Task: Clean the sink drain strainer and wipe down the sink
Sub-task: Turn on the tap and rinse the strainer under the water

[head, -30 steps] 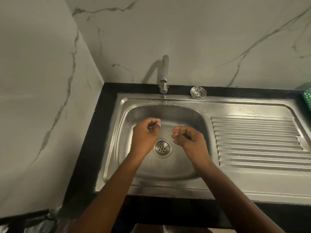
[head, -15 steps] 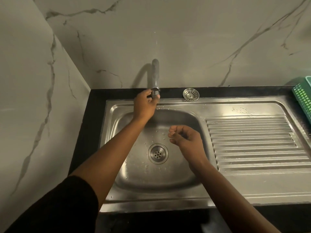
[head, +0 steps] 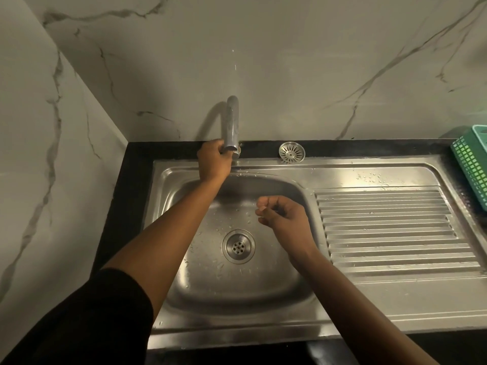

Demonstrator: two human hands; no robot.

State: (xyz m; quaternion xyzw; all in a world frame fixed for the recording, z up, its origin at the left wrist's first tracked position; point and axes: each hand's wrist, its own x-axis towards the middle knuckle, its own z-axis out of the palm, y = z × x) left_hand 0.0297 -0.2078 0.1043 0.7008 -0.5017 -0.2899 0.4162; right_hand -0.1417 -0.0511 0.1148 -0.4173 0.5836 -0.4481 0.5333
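Note:
A steel sink (head: 263, 299) with a wet basin has its open drain (head: 238, 246) in the middle. The round metal strainer (head: 291, 152) lies on the black counter behind the sink, right of the tap (head: 232, 122). My left hand (head: 213, 164) reaches to the back and wraps around the base of the tap, fingers hidden behind the spout. My right hand (head: 286, 216) hovers over the basin, right of the drain, fingers loosely curled with nothing visible in them. No water runs from the tap.
A ribbed draining board (head: 390, 227) forms the sink's right half. A green plastic basket (head: 471, 164) stands at the right edge on the black counter (head: 137, 159). Marble walls close in at the back and left.
My left hand rose from above the drain to the tap and now holds it. The right hand stayed over the basin. The view shifted slightly down and right.

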